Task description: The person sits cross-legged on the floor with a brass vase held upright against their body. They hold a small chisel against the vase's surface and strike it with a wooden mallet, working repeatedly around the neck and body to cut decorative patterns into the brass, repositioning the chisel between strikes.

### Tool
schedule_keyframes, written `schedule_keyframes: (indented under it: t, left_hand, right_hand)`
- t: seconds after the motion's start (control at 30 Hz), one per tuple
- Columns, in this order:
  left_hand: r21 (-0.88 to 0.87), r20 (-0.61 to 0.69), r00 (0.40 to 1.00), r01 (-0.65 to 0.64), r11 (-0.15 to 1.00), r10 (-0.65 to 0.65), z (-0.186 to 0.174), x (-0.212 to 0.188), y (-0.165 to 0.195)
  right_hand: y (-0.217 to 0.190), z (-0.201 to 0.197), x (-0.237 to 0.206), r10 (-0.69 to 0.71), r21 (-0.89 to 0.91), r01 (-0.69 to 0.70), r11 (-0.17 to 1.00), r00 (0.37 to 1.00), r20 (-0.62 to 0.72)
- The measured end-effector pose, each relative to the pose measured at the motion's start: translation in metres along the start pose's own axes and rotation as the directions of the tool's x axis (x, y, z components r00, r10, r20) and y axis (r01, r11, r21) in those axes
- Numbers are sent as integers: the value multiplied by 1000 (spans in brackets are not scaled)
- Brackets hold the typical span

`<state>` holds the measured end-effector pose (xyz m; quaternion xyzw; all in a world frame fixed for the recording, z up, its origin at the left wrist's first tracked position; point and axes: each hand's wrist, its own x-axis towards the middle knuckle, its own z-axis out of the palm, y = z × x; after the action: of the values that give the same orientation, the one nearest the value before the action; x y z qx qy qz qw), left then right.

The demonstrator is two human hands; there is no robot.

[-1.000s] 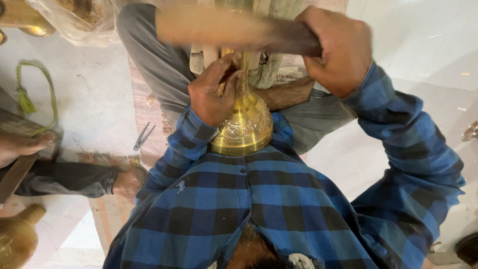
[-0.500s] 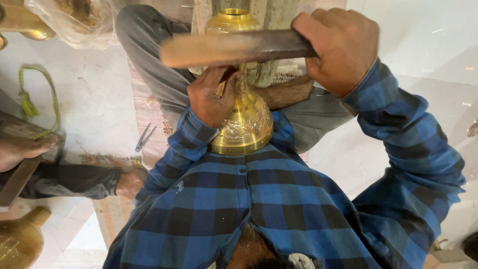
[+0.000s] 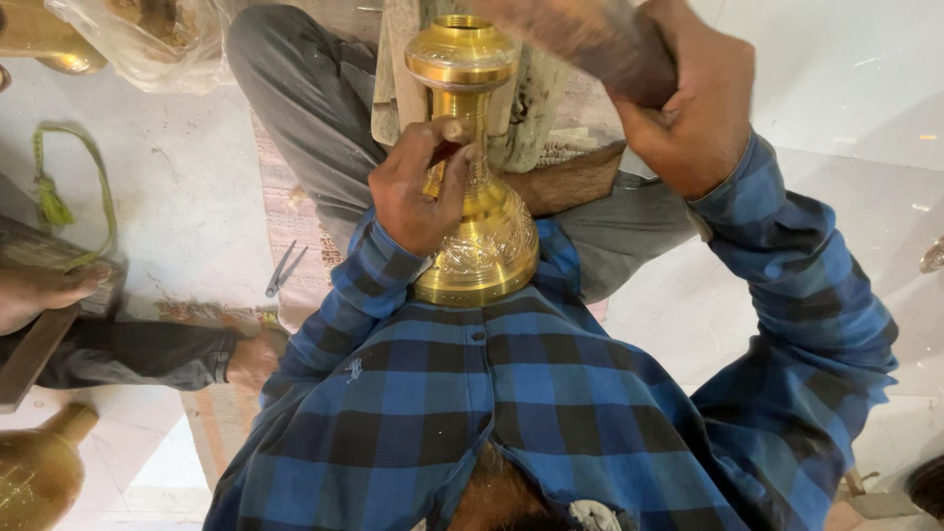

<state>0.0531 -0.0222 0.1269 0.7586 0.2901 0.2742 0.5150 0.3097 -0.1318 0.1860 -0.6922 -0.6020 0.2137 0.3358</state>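
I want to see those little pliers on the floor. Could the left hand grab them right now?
Probably not yet: the left hand is wrapped around the brass vase, and the pliers lie apart on the floor.

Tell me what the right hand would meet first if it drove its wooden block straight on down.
Probably the open top rim of the brass vessel: the right hand holds the wooden block just above and beside it. Depth is unclear, so it could pass behind.

Probably a floor-level brassware (image 3: 477, 231) workshop
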Motion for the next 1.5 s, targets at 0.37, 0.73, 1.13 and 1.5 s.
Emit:
schedule_keyframes:
  t: [0.37, 0.73, 1.13, 1.5]
  left_hand:
    - [14, 65, 997, -33, 999, 32, -4, 6, -1]
    - [65, 60, 998, -3, 998, -1, -3, 7, -2]
    - [90, 61, 997, -52, 995, 47, -3, 6, -1]
    - [170, 62, 997, -45, 984, 35, -4, 5, -2]
  right_hand:
    - [-3, 9, -7, -9, -177, 15, 984, 999, 34]
    - [-3, 16, -3, -13, -1, 13, 1000, 999, 39]
    - [-9, 23, 4, 78, 121, -92, 988, 991, 112]
    - [-8, 5, 6, -61, -488, 140, 861, 983, 174]
